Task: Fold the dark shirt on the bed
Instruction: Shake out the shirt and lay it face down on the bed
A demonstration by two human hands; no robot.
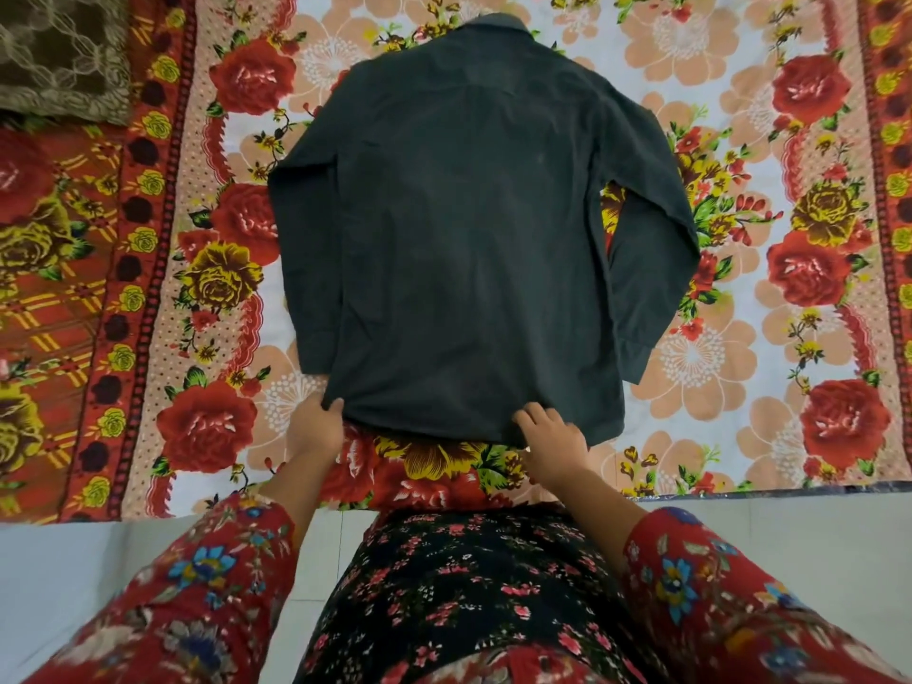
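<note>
The dark shirt (474, 239) lies back-up and flat on the bed (740, 362), its long axis running straight away from my grip, collar at the far end, hem at my fingers. My left hand (316, 424) pinches the near left hem corner; my right hand (552, 436) rests with fingers loosely apart on the hem, short of the right corner, gripping nothing that I can see. Both sleeves lie alongside the body, the right one angled out. The cloth looks smooth, plain, dull charcoal.

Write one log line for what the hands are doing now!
stage: shirt laid flat, unfolded | left hand: pinching dark shirt hem | right hand: resting on hem | surface: floral bedsheet
</note>
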